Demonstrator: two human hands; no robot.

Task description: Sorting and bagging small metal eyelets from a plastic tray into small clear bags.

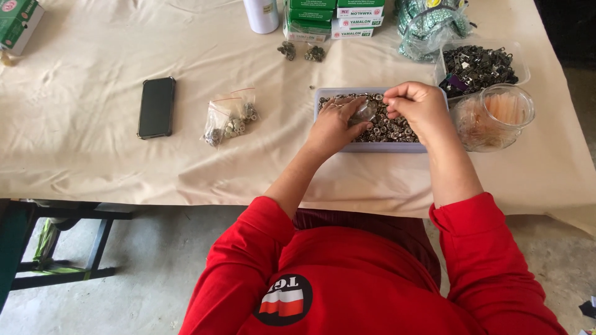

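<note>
Sorting: both hands work over the shallow grey tray [323, 99] of small metal rings [391, 127], worktop [93, 161] centre.
Left hand [332, 127]: pinching a small clear bag [363, 111], mouth toward 3 o'clock.
Right hand [419, 105]: fingertips closed on rings, just beside bag.
Technique: keep bag mouth low over tray; feed few rings.
Textures: rings shiny, round; cloth creased beige.
At 3 o'clock: ribbed clear cup [493, 118].

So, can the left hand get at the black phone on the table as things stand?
Probably yes. The left hand is at the tray of metal rings; only a small clear bag lies between it and the black phone.
</note>
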